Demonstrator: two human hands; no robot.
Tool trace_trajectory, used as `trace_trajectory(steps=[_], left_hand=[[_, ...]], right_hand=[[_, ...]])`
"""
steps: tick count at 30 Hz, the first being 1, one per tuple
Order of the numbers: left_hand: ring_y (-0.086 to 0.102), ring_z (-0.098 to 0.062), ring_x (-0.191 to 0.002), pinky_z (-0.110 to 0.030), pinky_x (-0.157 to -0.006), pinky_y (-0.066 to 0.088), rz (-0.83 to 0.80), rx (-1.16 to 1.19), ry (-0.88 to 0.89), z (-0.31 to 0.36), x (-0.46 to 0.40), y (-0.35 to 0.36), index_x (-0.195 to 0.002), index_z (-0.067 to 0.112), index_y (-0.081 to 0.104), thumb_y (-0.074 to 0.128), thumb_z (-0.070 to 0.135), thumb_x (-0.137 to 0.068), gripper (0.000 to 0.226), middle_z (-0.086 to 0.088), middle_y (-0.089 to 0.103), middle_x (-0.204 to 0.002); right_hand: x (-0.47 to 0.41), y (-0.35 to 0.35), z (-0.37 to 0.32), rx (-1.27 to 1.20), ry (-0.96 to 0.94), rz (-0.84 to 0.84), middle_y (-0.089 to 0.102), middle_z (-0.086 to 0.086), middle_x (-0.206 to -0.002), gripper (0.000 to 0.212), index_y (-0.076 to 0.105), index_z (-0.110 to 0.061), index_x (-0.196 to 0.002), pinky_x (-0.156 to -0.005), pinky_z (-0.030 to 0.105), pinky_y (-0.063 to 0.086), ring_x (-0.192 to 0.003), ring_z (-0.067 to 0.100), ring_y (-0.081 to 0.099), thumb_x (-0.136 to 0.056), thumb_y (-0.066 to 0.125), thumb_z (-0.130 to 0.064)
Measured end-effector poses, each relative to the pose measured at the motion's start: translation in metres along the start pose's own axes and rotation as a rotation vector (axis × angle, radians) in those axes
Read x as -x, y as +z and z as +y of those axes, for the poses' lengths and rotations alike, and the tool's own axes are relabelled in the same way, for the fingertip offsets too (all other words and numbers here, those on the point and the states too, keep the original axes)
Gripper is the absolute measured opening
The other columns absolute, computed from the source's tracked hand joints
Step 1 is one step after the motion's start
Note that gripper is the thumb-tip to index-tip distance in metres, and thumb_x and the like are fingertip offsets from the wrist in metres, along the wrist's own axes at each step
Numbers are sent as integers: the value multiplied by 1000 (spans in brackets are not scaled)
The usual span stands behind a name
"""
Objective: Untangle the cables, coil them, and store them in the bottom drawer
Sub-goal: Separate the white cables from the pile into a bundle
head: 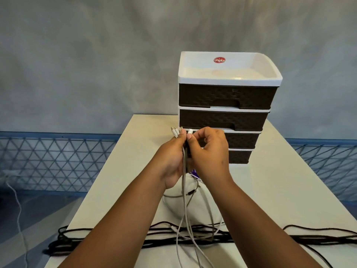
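Both hands raised together above the middle of the white table (280, 190), just in front of the drawer unit (226, 105). Left hand (172, 163) curled round a bundle of pale grey and white cables (184, 190), palm turned right, several plug ends (176, 131) sticking up past the fingers toward the far side. Right hand (208, 151) pressed close against the left, thumb and forefinger pinching one white connector (189, 132) at the top of the same bundle — remaining fingers bent in loosely behind.

From the grip, pale cables hanging straight down, looping on the tabletop and trailing off over the near edge. Crossing beneath them, left to right along the near part of the table, a long spread of black cable (100, 236) in several loose strands, running out past both forearms and not yet coiled. A small purple and white item (194, 173) partly hidden behind the wrists, too covered to identify.

Drawer unit standing far right on the table: white frame, open tray on top with a red oval label, four dark woven-pattern drawers stacked below. Bottom drawer (239, 156) partly hidden by the right hand, apparently closed — nothing of the cables in it.
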State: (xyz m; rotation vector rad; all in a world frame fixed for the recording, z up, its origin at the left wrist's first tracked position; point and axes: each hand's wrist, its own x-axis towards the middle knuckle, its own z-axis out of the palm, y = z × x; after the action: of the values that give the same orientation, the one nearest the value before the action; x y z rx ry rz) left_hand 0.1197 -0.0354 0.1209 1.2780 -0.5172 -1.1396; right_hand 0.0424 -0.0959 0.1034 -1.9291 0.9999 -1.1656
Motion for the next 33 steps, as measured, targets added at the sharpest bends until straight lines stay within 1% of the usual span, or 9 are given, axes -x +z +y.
trace_trajectory(steps=[3,6,8,10,14,20,26,30,33], left_hand=[[26,-5,-38,-17,-36,21,63,82,-23,8,-6,-2,-81,15,55,36,48,-102,44,5,37,-48],[16,-4,-34,-15,-31,12,34,254,42,32,-7,-4,-70,21,44,40,59,-96,46,8,24,-46],[15,-3,-36,-15,-32,12,22,271,107,53,-1,-4,-65,25,39,48,66,-87,48,10,22,-46],[16,-3,-36,-15,-32,14,23,252,194,72,6,-8,-62,26,35,60,56,-86,45,10,22,-44],[18,-3,-31,-15,-27,17,75,325,299,91,10,-14,-52,22,39,59,13,-91,46,10,24,-41],[19,-4,-31,-15,-28,16,153,293,221,78,1,-23,-61,23,41,59,20,-94,38,10,25,-41],[20,-3,-35,-15,-30,16,69,-208,-244,-4,-9,-27,-86,14,61,60,51,-89,36,10,28,-45],[17,-6,-47,-16,-39,15,-64,-285,-449,-50,-6,-18,-54,18,64,59,83,-65,66,4,33,-57],[23,-7,-43,-14,-36,20,-35,-245,-471,-61,-1,-11,-44,18,59,62,64,-80,59,0,36,-60]], right_hand=[[8,-2,3,-331,188,-133,60,6,-109,12,55,-28,-95,-83,36,55,-93,19,63,-94,57,-40],[37,-17,17,-671,305,-661,68,10,-104,37,53,-16,-117,-74,32,53,-86,23,68,-91,58,-43],[60,-31,27,-623,266,-1047,69,7,-90,27,58,-12,-112,-75,31,52,-81,22,66,-90,64,-28],[74,-43,43,-488,246,-1229,68,3,-83,12,65,-12,-99,-76,29,50,-76,16,64,-89,69,-15],[73,-58,74,-102,210,-1021,66,-8,-82,12,69,-25,-84,-77,33,53,-76,5,62,-92,65,-33],[33,-80,53,605,1,-767,59,-4,-88,32,62,-23,-82,-73,31,47,-79,12,57,-99,46,-45],[32,-91,20,233,41,-488,70,2,-77,19,63,-14,-85,-72,40,58,-68,11,69,-97,51,-21],[45,-77,14,-43,-9,-476,71,4,-79,15,68,-12,-86,-72,41,60,-74,15,71,-94,55,-12],[46,-73,12,-203,12,-564,72,5,-80,15,69,-12,-88,-71,35,59,-74,15,71,-95,56,-11]])
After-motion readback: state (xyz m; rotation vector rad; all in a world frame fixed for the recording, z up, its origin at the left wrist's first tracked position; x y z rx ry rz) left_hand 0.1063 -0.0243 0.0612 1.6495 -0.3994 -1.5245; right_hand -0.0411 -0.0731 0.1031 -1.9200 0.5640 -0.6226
